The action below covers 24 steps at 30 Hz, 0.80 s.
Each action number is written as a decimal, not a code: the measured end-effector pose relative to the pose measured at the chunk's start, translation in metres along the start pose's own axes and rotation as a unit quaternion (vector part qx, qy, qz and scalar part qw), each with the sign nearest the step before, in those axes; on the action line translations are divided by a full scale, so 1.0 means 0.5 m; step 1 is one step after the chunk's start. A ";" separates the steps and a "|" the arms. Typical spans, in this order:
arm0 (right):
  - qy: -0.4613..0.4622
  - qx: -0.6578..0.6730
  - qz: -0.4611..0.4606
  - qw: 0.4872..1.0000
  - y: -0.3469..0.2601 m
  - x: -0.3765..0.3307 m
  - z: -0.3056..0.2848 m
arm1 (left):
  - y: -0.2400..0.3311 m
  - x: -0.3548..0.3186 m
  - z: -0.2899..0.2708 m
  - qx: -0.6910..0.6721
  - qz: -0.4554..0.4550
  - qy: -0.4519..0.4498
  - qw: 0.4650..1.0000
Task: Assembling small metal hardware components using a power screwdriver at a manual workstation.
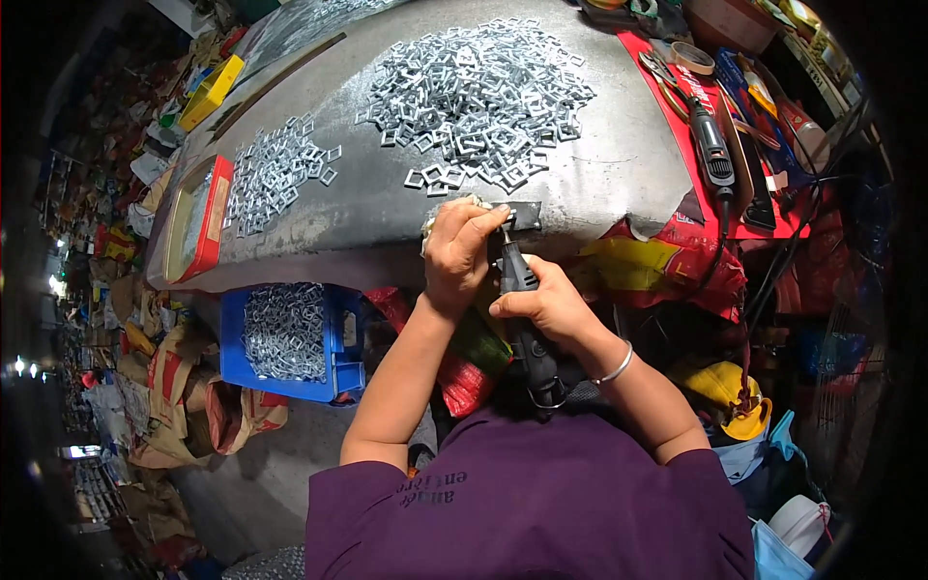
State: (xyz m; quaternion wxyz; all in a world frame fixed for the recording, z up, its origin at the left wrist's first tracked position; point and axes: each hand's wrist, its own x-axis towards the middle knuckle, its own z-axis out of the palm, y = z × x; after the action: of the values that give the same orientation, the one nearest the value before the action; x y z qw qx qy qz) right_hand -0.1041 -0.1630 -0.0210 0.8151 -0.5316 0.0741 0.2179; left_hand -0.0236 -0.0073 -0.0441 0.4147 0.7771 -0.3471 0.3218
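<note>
My right hand [553, 307] is wrapped around a dark grey rotary tool [519, 275], its thin tip pointing up to the table's front edge. My left hand [457, 249] is closed, its fingertips pressed together right by that tip, at a small black block [525, 214] on the edge. What those fingers pinch is too hidden to make out. Some whitish cloth shows beside the left hand. Beyond the hands lies a large heap of small square metal frames [478, 101], with a smaller pile of frames [277, 174] to its left.
A red-rimmed tray [218, 215] sits at the table's left end, below a yellow bin [211, 94]. Under the table edge stands a blue crate [233, 350] full of metal pieces. At right, a second rotary tool [712, 150], pliers [659, 70] and a tape roll [692, 58] lie on red sheeting.
</note>
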 end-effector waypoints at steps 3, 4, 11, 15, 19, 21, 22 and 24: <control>0.002 -0.013 0.010 1.000 -0.008 -0.006 0.002 | -0.003 -0.001 -0.001 0.001 0.001 0.002 1.000; 0.004 -0.029 0.013 0.999 -0.015 -0.012 0.003 | -0.004 -0.002 -0.002 0.006 0.003 0.003 1.000; 0.020 -0.139 -0.013 0.990 -0.005 -0.064 -0.024 | -0.086 0.087 -0.144 0.237 -0.038 0.212 0.947; 0.002 -0.118 -0.025 0.993 0.011 -0.054 -0.023 | -0.100 0.116 -0.153 0.311 -0.118 0.119 0.936; -0.017 -0.118 -0.057 0.991 0.037 -0.044 -0.024 | -0.083 0.100 -0.078 0.275 -0.109 -0.035 0.955; -0.022 -0.122 -0.085 0.989 0.045 -0.043 -0.031 | -0.039 0.104 -0.067 0.169 -0.195 -0.006 0.966; -0.018 -0.121 -0.083 0.989 0.044 -0.047 -0.034 | -0.025 0.097 -0.055 0.111 -0.169 0.014 0.979; -0.013 -0.114 -0.056 0.992 0.026 -0.053 -0.039 | 0.003 0.074 -0.035 0.049 -0.143 0.034 0.988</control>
State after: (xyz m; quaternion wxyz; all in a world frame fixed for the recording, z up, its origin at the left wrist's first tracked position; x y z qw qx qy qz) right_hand -0.1312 -0.1834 -0.0308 0.7611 -0.6213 0.0082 0.1860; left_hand -0.0081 -0.0027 -0.0064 0.4296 0.8269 -0.2019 0.3016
